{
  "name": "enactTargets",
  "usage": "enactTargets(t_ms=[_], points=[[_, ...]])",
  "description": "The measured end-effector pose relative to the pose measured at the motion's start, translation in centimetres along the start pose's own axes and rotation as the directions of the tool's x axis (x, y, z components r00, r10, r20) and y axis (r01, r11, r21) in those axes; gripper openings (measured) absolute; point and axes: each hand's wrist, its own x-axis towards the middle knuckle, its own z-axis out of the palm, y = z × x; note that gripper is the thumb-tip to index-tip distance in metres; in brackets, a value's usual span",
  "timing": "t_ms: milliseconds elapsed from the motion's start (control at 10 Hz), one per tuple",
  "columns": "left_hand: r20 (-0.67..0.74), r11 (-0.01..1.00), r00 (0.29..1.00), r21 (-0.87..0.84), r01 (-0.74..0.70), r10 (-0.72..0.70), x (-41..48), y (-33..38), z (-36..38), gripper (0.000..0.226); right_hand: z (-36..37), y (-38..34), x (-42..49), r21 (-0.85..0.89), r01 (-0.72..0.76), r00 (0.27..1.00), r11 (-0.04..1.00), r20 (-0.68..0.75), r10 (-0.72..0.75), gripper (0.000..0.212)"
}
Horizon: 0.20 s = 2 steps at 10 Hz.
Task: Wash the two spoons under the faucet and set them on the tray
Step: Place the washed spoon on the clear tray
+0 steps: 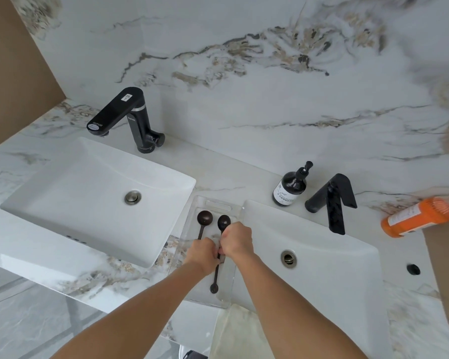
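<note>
Two dark brown spoons lie in a clear tray [213,203] on the counter between two sinks. The left spoon [204,218] has its bowl at the far end; my left hand [202,251] covers its handle and is closed over it. The right spoon [223,222] runs toward me, its handle end [214,287] showing below my hands. My right hand [237,239] is closed around that spoon's handle just below the bowl. Both hands touch each other over the tray. A black faucet [333,200] stands behind the right sink [322,255], another black faucet [125,115] behind the left sink [88,193].
A dark soap pump bottle [289,186] stands beside the right faucet. An orange bottle [420,216] lies on the counter at far right. Marble wall rises behind. Counter front edge and floor lie below left.
</note>
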Motion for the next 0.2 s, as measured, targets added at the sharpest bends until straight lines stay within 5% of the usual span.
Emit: enactTargets(t_ms=[200], points=[[-0.110,0.943,0.989,0.327,-0.057,0.098,-1.5,3.1,-1.6,0.025,-4.2,2.4,-1.7,0.147,0.111,0.993,0.983,-0.067,-0.102,0.019]])
